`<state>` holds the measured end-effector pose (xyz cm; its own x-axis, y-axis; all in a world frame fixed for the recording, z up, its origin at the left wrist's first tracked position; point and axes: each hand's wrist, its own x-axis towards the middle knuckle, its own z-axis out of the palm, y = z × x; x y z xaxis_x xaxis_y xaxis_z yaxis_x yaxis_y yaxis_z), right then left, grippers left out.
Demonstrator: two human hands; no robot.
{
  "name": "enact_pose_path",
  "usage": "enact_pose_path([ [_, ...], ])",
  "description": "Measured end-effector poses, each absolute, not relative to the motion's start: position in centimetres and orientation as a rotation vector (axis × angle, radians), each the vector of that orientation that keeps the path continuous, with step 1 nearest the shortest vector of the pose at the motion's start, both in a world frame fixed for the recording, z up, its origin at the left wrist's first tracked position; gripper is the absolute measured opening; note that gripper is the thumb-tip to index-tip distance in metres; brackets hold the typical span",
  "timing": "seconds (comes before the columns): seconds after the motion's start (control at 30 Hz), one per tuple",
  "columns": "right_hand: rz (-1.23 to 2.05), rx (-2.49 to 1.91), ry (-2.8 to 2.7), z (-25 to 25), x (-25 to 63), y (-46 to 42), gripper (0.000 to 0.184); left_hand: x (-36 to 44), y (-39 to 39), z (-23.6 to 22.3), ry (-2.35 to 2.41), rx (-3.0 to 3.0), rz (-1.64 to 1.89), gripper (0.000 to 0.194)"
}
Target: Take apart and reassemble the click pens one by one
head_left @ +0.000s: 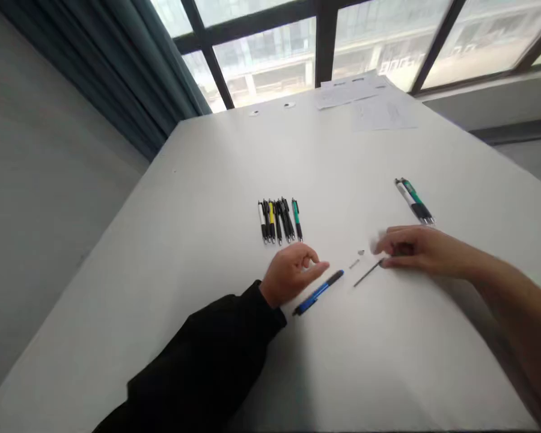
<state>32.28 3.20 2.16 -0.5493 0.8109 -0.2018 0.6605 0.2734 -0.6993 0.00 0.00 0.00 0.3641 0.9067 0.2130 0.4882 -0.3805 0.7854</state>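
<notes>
My left hand, in a black sleeve, rests on the white table with its fingers loosely curled and the thumb stretched apart. Nothing shows in it. Just below the thumb lies a blue pen with a dark grip, slanting up to the right. My right hand is over the table with thumb and forefinger apart, the fingertips blurred. A thin dark pen refill lies slanted, its upper end at the right thumb tip. Between the hands are a small spring and a tiny pen piece.
Several pens, black, white, yellow and green, lie in a row beyond my left hand. Two more pens, white and green, lie beyond my right hand. Paper sheets are at the table's far edge by the window.
</notes>
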Motion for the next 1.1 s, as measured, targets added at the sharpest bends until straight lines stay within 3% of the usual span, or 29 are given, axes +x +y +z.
enact_pose_path([
  [0.13,1.187,-1.273,-2.400,2.4,32.1,3.2,0.030,0.1,-0.4,0.4,1.184,2.191,0.646,0.038],
  [0.33,1.225,-1.263,-2.362,3.1,31.9,2.8,0.032,-0.1,-0.7,0.6,1.106,2.153,0.635,0.008],
  [0.53,1.408,-1.236,-1.959,3.3,31.2,2.2,0.033,-0.3,-0.2,0.6,1.018,2.017,0.792,0.005],
  [0.83,1.558,-1.069,-1.462,2.5,30.8,1.6,0.021,-0.2,0.1,0.2,0.753,1.111,0.639,0.045],
  [1.1,1.670,-0.928,-1.184,2.3,30.8,1.3,0.017,0.0,0.1,0.8,0.746,1.055,0.578,0.049],
])
